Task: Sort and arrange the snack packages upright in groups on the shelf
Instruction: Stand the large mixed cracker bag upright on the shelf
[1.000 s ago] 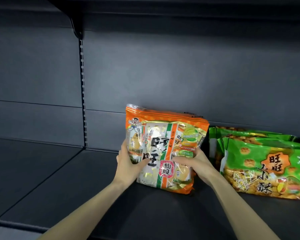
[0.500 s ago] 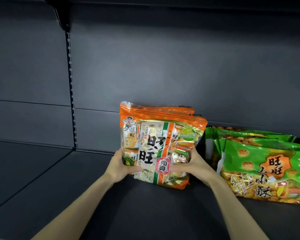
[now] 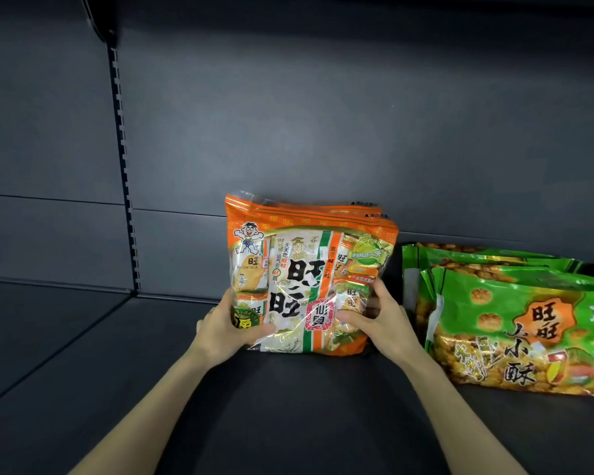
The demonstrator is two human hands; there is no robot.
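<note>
The left grip (image 3: 224,326) and the right grip (image 3: 384,320) both grasp the orange snack package (image 3: 309,255), upright on the dark shelf (image 3: 83,358), near the green packages (image 3: 515,317).

One head-worn view only. It looks forward and a little down into the shelf (image 3: 288,406), squarely facing the back wall (image 3: 323,114). It is near: the orange pack (image 3: 306,275) stands mid-frame, the green packs (image 3: 515,323) run off the right edge, and wide-angle bend curves the shelf lines.
</note>
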